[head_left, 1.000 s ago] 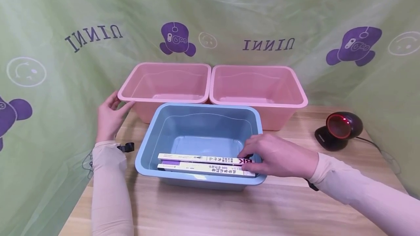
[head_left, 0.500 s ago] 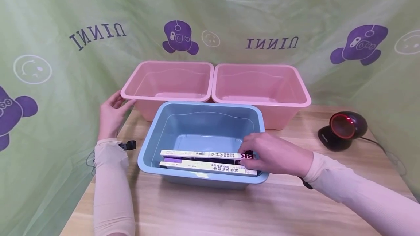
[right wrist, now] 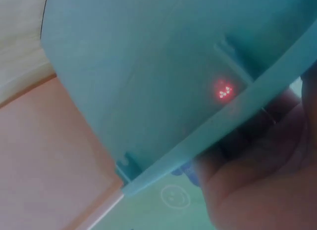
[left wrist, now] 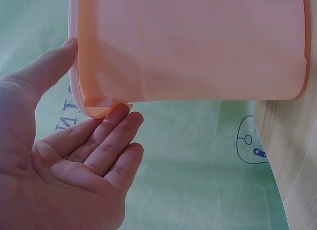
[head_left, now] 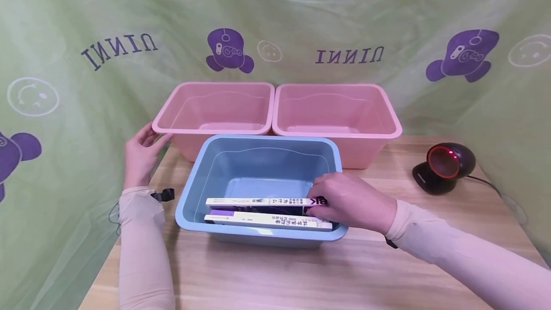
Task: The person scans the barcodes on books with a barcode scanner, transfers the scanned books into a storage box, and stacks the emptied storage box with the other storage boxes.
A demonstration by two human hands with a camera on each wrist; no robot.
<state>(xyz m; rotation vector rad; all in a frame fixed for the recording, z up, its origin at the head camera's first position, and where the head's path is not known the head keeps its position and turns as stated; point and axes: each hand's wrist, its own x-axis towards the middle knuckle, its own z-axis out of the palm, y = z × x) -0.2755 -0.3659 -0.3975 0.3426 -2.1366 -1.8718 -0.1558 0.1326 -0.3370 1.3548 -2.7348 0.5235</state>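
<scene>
Head view, rear book: the rear book (head_left: 254, 201) stands spine-up in the blue bin (head_left: 264, 157); the right hand (head_left: 350, 200) reaches over the bin's right side and pinches the book's right end.
Head view, front book: the front book (head_left: 267, 220) stands nearer the person, along the near wall, a dark gap between its spine and the rear one.
Head view, left hand: the left hand (head_left: 142, 157) is at the near left corner of the left pink bin (head_left: 224, 106), well apart from the books.
Head view, table: the wood-grain table (head_left: 258, 276) carries the three bins and, far right, a black scanner (head_left: 447, 166) glowing red.
Head view, room: a green curtain (head_left: 297, 13) with purple bears and lettering hangs behind and at both sides.
Head view, edges: the right pink bin (head_left: 333, 109) sits beside the left one; the blue bin stands close before both. Wood shows from blue bin to scanner and along the near side; the bin's floor shows behind the books.
Left wrist view, touch: thumb on the pink rim, extended fingers at its corner, without wrapping it.
Right wrist view, reach: the hand passes over the blue rim; its fingertips are hidden.
</scene>
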